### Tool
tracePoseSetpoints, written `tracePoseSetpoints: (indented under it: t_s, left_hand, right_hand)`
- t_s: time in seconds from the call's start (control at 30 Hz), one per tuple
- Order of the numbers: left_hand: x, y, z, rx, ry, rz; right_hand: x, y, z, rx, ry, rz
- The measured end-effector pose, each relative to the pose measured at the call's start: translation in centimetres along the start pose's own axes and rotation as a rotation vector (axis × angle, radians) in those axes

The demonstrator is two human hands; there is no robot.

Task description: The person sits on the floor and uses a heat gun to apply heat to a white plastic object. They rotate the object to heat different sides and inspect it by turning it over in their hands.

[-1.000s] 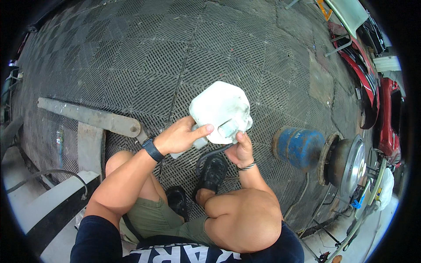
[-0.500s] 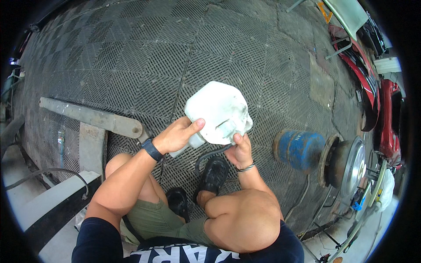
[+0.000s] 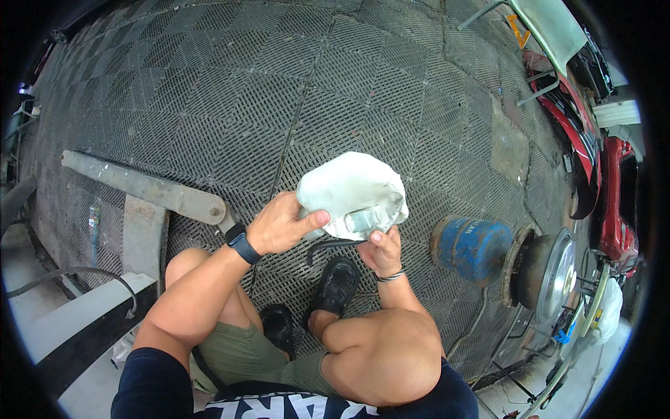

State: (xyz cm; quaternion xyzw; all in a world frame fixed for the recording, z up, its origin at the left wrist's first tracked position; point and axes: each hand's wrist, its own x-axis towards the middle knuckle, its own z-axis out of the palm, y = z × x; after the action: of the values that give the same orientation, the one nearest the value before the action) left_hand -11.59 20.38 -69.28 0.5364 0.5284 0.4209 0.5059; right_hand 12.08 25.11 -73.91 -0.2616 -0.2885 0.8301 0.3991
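Well to the left of the hands, a long grey metal arm lies over the patterned floor mat, and nearer the person a white-and-black beam has a thin dark cable looping over it. Then comes the person's left hand, a dark watch at its wrist, clamped on the left end of a white plastic container: the thumb presses on the upper face and the fingers go out of sight beneath. The container is up off the mat, between the two hands and jutting out ahead of them, away from the body. Its longer axis seems to run left to right, roughly along the line from hand to hand, and a squarish recess sits low on its right half, closer to the right hand. Under the near edge, between the hands, a short black hose reaches leftward from the right fingers; whether it joins the container is hidden. The right hand, with bracelets at the wrist, pinches the near edge just beside the recess, thumb uppermost. Neither hand touches the other. Farther right, well apart from the right hand, stand a worn blue gas cylinder, a dark pot with a shiny lid and, beyond, red car panels.
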Motion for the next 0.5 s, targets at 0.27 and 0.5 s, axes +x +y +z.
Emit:
tracePoseSetpoints:
  t_s: [0.27, 0.5]
  left_hand:
    - [0.1, 0.3, -0.1, 0.119, -0.008, -0.01]
    - [0.0, -0.5, 0.2, 0.069, 0.026, -0.052]
  right_hand:
    - [0.0, 0.0, -0.6, 0.031, -0.021, 0.041]
    - [0.1, 0.4, -0.9, 0.017, 0.003, 0.05]
